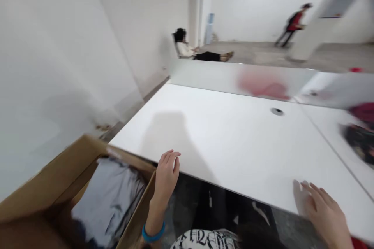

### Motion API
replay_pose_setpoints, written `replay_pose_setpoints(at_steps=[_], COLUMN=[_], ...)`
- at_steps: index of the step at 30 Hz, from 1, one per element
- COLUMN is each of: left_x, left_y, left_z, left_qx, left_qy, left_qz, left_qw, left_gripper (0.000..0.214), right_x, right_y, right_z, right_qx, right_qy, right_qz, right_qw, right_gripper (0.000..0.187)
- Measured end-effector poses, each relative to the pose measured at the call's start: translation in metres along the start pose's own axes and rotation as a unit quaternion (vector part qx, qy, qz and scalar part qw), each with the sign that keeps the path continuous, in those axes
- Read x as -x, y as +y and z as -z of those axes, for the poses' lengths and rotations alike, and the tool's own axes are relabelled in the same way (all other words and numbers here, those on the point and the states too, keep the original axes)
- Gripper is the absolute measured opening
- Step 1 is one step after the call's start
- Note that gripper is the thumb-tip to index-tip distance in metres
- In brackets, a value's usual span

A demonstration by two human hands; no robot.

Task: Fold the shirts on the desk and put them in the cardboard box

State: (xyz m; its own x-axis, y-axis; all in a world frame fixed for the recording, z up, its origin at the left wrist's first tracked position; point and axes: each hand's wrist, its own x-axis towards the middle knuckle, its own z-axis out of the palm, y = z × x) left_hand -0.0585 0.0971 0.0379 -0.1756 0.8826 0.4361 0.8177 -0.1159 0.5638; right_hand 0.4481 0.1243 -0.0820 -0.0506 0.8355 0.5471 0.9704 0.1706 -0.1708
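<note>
At the left, an open cardboard box [55, 179] runs off the bottom edge, its lower left corner too dark to make out; inside lie grey-white folded clothes [108, 198], their lower layers hidden; the box stands just beside the table's near corner. The left hand [168, 169], a blue band [153, 233] on its wrist, is over the box's right-hand wall where it meets the table edge; its fingers are loosely extended, the grip relaxed and free; whether it touches box or table cannot be told. Below centre, a white shirt with black lettering [204, 239] is cut off by the frame; the right hand [325, 208], blurred and cut off at the wrist, is over the table's near edge, fingers apart, grip wide and free; contact with the surface is unclear.

The white table [233, 136] bears a soft shadow at left and a round cable hole [277, 111] towards the back right; a low, frosted partition [210, 74] lines its far side, a blurred red shape [260, 83] showing through; at the right edge, a dark bundle [360, 142] is smeared and cut off.

Beyond, against pale walls [140, 15], a person reclines in a chair [187, 48], partly hidden by the partition; farther right, another person stands [295, 21] near a white pillar [311, 35], both blurred.
</note>
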Motion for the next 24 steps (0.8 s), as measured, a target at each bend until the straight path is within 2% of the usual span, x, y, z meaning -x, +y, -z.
replay_pose_setpoints(at_steps=[3,6,8,11,13,15,17,19,21,24], left_x=[-0.043,-0.061,-0.057,-0.033,-0.013,0.004,0.012,0.014,0.013,0.014], left_y=[0.026,0.055,0.068,0.076,0.073,0.069,0.065,0.062,0.061,0.063], left_z=[-0.038,-0.087,-0.122,-0.165,-0.181,-0.188,-0.189,-0.190,-0.193,-0.198], left_qx=[0.028,0.058,0.059,0.035,0.024,0.029,0.041,0.048,0.047,0.036], left_qy=[-0.070,-0.147,-0.194,-0.236,-0.234,-0.218,-0.201,-0.183,-0.173,-0.163], left_qz=[-0.102,-0.206,-0.274,-0.356,-0.389,-0.402,-0.401,-0.397,-0.391,-0.380], left_qw=[0.992,0.966,0.940,0.904,0.891,0.889,0.893,0.898,0.903,0.910], left_gripper=[0.024,0.027,0.029,0.031,0.036,0.043,0.051,0.056,0.060,0.064], right_x=[0.031,0.044,0.046,0.043,0.039,0.033,0.025,0.014,0.001,-0.021], right_y=[-0.013,-0.047,-0.069,-0.091,-0.097,-0.096,-0.085,-0.062,-0.024,0.054], right_z=[0.021,0.022,0.015,0.009,0.011,0.018,0.025,0.031,0.036,0.045], right_qx=[0.028,0.067,0.063,0.073,0.088,0.088,0.069,0.039,0.016,0.016], right_qy=[0.009,0.024,0.040,0.054,0.048,0.041,0.032,0.019,0.018,0.053], right_qz=[-0.044,-0.119,-0.150,-0.195,-0.214,-0.217,-0.209,-0.200,-0.213,-0.273], right_qw=[0.999,0.990,0.986,0.977,0.972,0.971,0.975,0.979,0.977,0.960], right_gripper=[0.038,0.037,0.037,0.039,0.039,0.035,0.031,0.029,0.027,0.026])
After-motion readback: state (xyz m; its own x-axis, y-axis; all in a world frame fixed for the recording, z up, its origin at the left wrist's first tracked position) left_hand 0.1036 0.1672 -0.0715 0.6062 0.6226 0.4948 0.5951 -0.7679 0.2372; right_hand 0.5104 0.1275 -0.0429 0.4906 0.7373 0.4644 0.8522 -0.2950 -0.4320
